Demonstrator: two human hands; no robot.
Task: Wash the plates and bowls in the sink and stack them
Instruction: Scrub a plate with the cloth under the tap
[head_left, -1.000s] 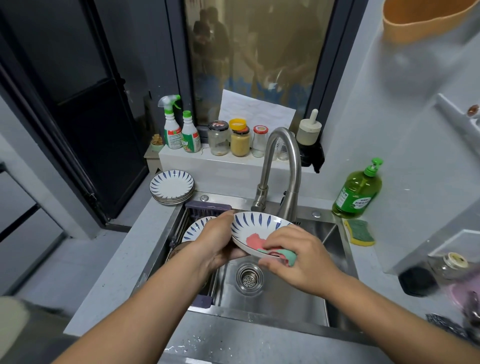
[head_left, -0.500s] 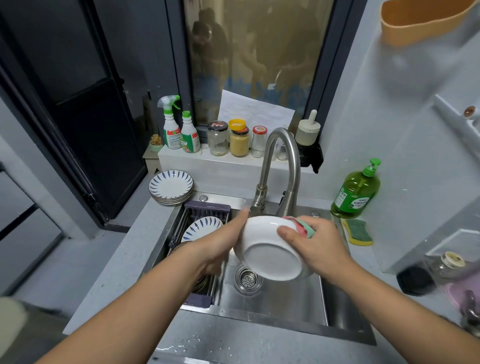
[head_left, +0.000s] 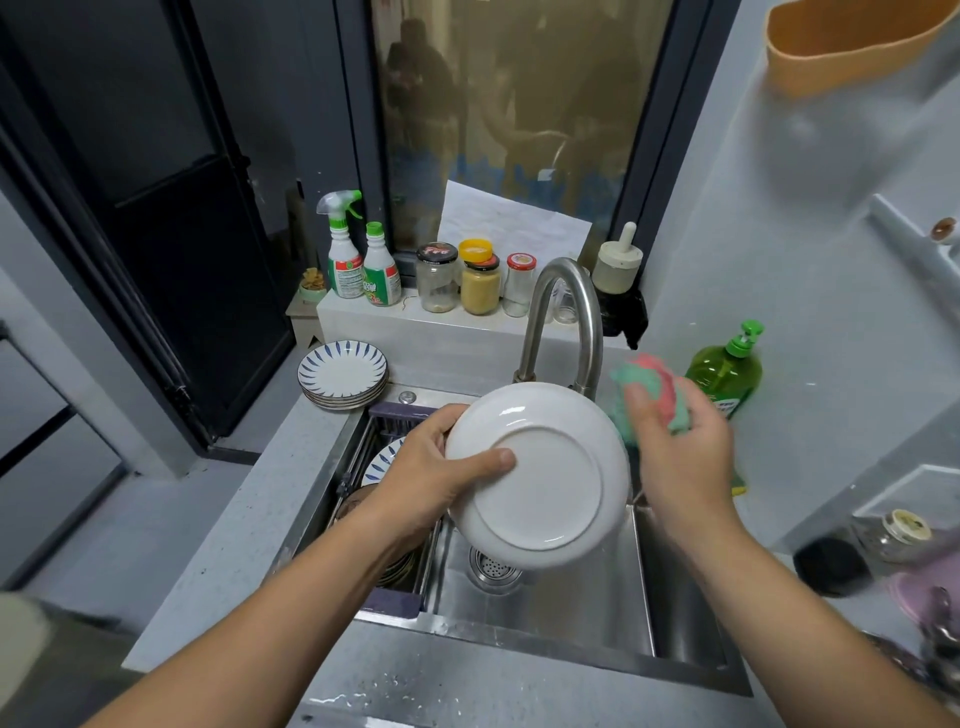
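Observation:
My left hand grips a white plate by its left rim over the steel sink, thumb across the plain white underside, which faces me. To the plate's right, my right hand holds a green and pink sponge, lifted just off the plate beside the faucet. More blue-patterned plates lie in the drain rack on the sink's left side, partly hidden by my left arm. A stack of washed blue-striped plates stands on the counter behind the rack.
A green dish soap bottle stands right of the faucet, with a yellow-green sponge behind my right wrist. Spray bottles and jars line the ledge. Small items crowd the right counter.
The plate was turned from face up to underside toward me. My right hand moved the sponge from the plate's face to its rim, then off to the right of it.

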